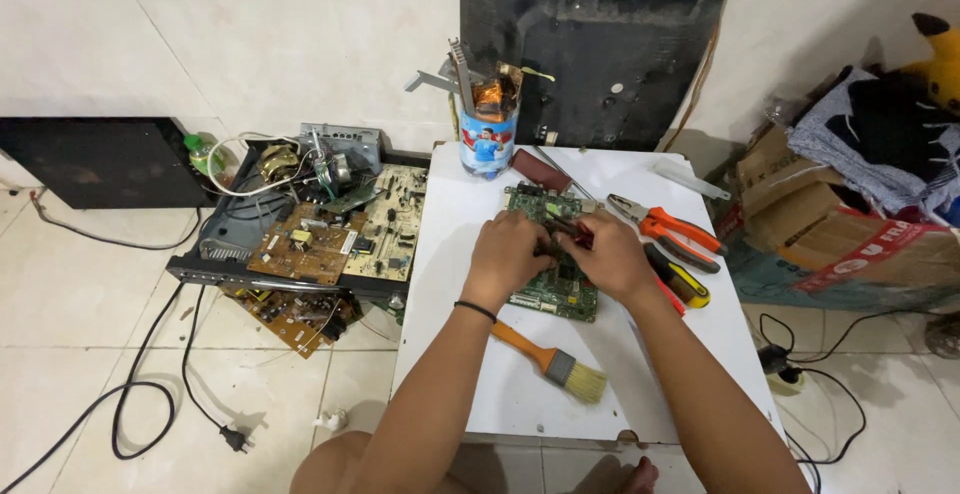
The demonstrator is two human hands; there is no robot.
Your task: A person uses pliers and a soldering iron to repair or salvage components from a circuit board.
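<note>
A green circuit board (556, 294) lies on a white board (470, 214) that serves as a low table. Both my hands rest on it, close together. My left hand (505, 254), with a black band on the wrist, presses on the circuit board's left part. My right hand (610, 254) grips a small tool with a dark red handle (574, 233) over the circuit board's middle. What the tool's tip touches is hidden by my fingers.
Orange-handled pliers (668, 228), a yellow-black tool (684, 281) and an orange paintbrush (552, 361) lie around the circuit board. A can of tools (488, 134) stands behind it. An opened device with brown circuit boards (320, 242) and cables sits on the floor at left; boxes and clothes at right.
</note>
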